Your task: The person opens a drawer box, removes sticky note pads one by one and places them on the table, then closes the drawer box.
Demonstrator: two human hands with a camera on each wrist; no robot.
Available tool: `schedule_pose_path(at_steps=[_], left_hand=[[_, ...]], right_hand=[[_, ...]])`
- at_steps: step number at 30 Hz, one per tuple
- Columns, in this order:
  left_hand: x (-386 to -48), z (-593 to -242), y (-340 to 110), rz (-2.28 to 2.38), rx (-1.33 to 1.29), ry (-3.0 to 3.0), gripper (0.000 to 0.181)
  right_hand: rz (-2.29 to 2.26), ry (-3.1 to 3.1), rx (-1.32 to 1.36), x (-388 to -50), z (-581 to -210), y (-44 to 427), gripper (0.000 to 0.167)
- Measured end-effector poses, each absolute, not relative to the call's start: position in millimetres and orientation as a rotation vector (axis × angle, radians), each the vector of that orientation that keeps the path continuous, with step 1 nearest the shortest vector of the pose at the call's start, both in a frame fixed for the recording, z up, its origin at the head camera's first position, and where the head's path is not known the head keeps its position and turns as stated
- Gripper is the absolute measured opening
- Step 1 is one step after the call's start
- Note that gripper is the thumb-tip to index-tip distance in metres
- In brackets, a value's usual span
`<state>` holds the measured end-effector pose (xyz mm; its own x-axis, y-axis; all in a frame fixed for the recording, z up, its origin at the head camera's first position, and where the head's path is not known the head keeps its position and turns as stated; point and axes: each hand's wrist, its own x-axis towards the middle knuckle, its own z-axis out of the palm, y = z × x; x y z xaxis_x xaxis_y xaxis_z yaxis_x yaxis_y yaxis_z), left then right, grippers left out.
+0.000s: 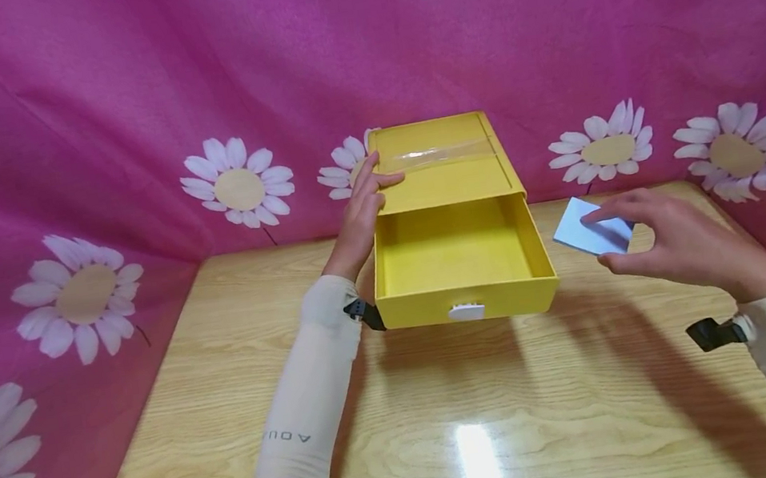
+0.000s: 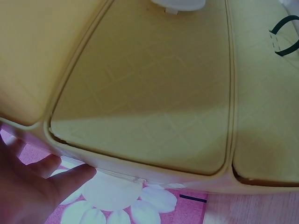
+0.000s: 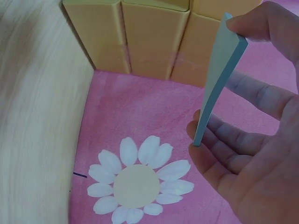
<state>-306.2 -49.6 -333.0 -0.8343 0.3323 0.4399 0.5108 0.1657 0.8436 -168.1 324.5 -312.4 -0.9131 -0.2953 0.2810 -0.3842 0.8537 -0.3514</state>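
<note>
A yellow drawer unit stands on the table, its top drawer pulled out toward me. Clear tape runs across the lid. At the unit's upper left edge rests my left hand, fingers extended over the top and along the side. The left wrist view shows those fingers by the stacked unit's edge. Right of the drawer, my right hand holds a light blue sticky-note pad in the air, between thumb and fingers. From the right wrist, the pad appears edge-on, slightly bowed.
A white handle is on the open drawer's front. Another drawer front below it is closed. The wooden table meets a pink flowered cloth behind and at the sides. Dark straps hang at both wrists.
</note>
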Motion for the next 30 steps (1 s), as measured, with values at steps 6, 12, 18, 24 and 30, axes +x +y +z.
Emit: schedule_pose_path(at_steps=[6, 12, 18, 24, 30], left_hand=[[-293.0, -322.2, -48.8, -1.757, -0.834, -2.278, 0.046], [-281.3, -310.2, -49.9, -1.761, -0.811, -2.309, 0.046], [-300.7, -326.2, -51.1, -1.766, -0.81, -2.307, 0.046], [-310.3, -337.4, -50.6, -1.77, -0.812, -2.275, 0.046], [-306.4, -332.1, -49.2, -1.759, -0.815, -2.292, 0.046]], right_hand=[[0.652, -2.837, 0.487, -166.8, -319.0, 325.7, 0.056], [0.685, -2.882, 0.417, -166.7, -326.0, 326.3, 0.058], [0.678, -2.891, 0.371, -166.5, -333.8, 329.3, 0.06], [0.696, -2.928, 0.324, -166.6, -342.7, 333.2, 0.067], [0.672, -2.95, 0.27, -167.1, -353.1, 337.9, 0.075]])
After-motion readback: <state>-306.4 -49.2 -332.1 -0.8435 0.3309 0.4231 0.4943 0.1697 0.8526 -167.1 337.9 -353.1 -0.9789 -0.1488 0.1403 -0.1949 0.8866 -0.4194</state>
